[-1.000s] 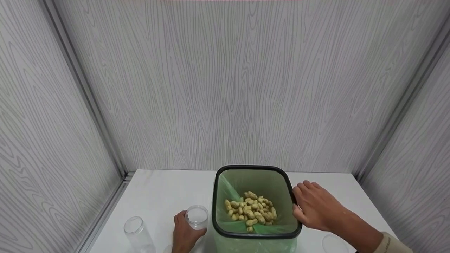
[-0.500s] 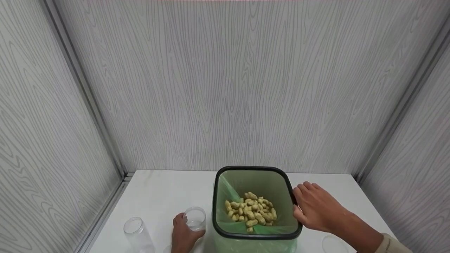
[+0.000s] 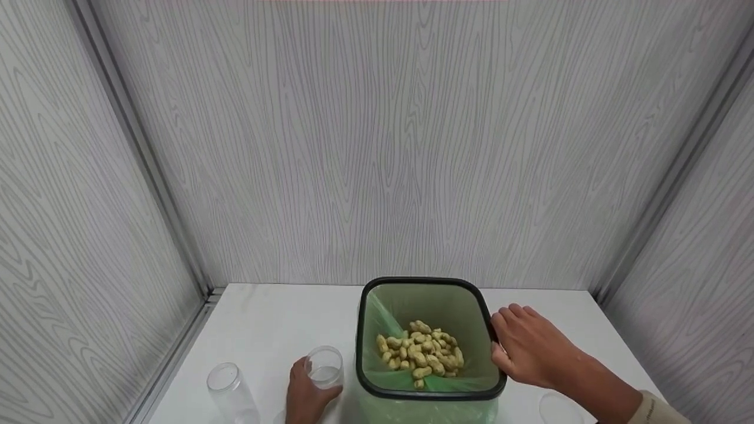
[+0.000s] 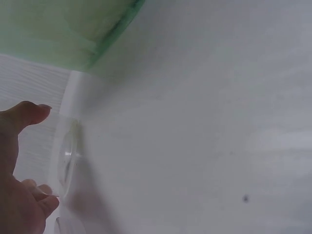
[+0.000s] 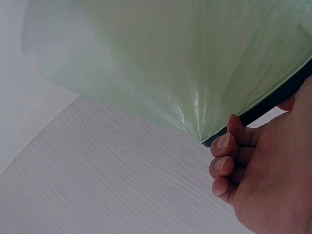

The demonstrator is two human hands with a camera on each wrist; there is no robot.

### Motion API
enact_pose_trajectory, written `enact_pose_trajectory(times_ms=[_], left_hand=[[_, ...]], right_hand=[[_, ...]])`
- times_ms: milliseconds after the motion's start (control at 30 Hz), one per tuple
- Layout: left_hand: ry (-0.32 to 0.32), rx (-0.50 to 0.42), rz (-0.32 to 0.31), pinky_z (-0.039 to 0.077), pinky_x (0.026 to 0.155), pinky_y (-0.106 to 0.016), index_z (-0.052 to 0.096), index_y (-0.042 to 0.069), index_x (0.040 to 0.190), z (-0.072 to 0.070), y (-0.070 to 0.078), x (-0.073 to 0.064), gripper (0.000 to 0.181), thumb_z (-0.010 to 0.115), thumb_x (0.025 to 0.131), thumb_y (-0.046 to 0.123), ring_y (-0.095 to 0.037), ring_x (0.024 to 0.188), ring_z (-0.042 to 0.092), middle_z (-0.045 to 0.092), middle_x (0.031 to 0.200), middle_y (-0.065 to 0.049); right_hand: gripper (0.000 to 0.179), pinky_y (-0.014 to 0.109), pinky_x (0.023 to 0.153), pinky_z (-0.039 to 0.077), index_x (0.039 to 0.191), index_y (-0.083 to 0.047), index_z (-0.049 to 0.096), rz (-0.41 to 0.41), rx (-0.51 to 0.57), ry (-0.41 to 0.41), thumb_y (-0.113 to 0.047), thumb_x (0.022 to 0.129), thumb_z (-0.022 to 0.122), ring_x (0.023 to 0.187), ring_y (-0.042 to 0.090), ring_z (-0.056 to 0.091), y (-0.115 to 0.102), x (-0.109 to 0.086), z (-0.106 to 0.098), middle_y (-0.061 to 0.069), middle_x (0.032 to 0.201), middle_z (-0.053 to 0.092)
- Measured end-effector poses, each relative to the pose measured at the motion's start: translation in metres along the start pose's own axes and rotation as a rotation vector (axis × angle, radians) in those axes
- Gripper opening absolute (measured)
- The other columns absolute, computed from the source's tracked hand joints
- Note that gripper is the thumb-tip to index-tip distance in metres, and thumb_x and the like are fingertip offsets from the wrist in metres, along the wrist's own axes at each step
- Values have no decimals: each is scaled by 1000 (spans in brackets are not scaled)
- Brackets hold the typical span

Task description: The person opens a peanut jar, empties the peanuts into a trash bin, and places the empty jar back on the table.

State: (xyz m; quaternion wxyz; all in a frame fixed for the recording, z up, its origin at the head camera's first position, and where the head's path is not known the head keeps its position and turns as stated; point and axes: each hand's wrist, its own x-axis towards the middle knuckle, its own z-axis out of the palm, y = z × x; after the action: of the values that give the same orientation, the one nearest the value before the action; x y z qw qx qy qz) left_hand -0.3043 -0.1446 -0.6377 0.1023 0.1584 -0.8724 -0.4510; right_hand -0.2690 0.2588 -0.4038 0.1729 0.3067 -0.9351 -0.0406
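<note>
My left hand (image 3: pixel 307 396) holds a clear plastic jar (image 3: pixel 326 368) between thumb and fingers, left of the bin. In the left wrist view the fingers and thumb (image 4: pixel 35 113) lie on either side of the see-through jar. Its round base is close to the white tabletop; whether they touch, I cannot tell. With my right hand (image 3: pixel 530 347) I grip the black rim of a trash bin (image 3: pixel 433 396). In the right wrist view its fingers curl at the rim (image 5: pixel 273 100). A green bag lines the bin, with several unshelled peanuts (image 3: pixel 421 353) inside.
Another clear jar (image 3: pixel 232 391) stands at the left on the white table (image 3: pixel 283 312). A clear round lid-like disc (image 3: pixel 561 407) lies at the right, below my forearm. Wood-grain panels (image 3: pixel 377 147) enclose the back and sides.
The jar in my left hand has shifted slightly left and tilted a little, so more of its inside shows. My right hand and the bin have stayed in place.
</note>
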Motion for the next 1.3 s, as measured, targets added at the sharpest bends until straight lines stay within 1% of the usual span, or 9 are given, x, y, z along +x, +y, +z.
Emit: enact_pose_trajectory(times_ms=[133,267,433,567,733,900,1033,1200,1300], left_hand=[[9,0,2,47,111,-57,39,-8,144,2,-3,-1,103,95,62,20,-46,127,57,53,139,-31],[20,1,26,48,109,-58,38,-8,144,4,-6,-3,103,96,62,19,-48,127,58,54,139,-31],[8,10,31,47,110,-58,38,-9,143,4,-5,-3,102,96,63,16,-49,127,57,53,139,-32],[3,6,54,47,110,-59,37,-10,144,2,-3,-3,105,97,61,14,-49,127,57,55,137,-32],[-8,30,24,46,111,-59,30,-11,148,-3,0,-3,114,97,60,15,-52,129,55,52,139,-36],[-10,44,10,47,109,-59,26,-10,152,-7,-1,-7,122,99,59,22,-52,128,56,48,141,-37],[16,42,35,48,108,-59,26,-10,152,-11,0,-12,124,100,60,28,-53,127,55,46,141,-37],[44,26,109,45,111,-61,28,-9,152,-17,1,-15,120,99,64,32,-52,133,51,44,144,-36],[53,29,149,46,109,-61,31,-7,151,-20,2,-18,116,97,66,36,-50,132,51,45,145,-34]], right_hand=[[23,27,69,25,78,-19,43,6,3,-5,-26,95,57,69,10,26,0,0,-1,-6,74,34],[22,28,70,25,79,-19,42,-3,1,-10,-25,95,56,70,10,24,0,0,-1,-6,75,34],[21,28,71,24,80,-19,42,1,4,-26,-25,97,53,70,10,23,0,-1,-3,-6,75,33],[21,29,70,25,80,-19,42,11,8,-36,-25,97,54,70,10,24,0,-1,-4,-6,75,33],[21,28,70,25,79,-19,42,18,16,-31,-24,96,54,69,10,25,0,-1,-2,-6,75,33],[21,28,70,25,79,-19,42,29,33,-41,-24,95,55,70,10,26,0,-1,-1,-6,75,34],[21,28,70,25,79,-18,42,29,41,-43,-23,95,54,70,10,26,1,0,-2,-6,75,34],[21,28,70,25,79,-18,42,23,43,-35,-23,96,54,69,10,25,0,0,0,-6,75,34],[21,28,70,24,80,-19,43,20,38,-25,-23,96,55,70,10,25,0,-1,1,-7,76,34]])
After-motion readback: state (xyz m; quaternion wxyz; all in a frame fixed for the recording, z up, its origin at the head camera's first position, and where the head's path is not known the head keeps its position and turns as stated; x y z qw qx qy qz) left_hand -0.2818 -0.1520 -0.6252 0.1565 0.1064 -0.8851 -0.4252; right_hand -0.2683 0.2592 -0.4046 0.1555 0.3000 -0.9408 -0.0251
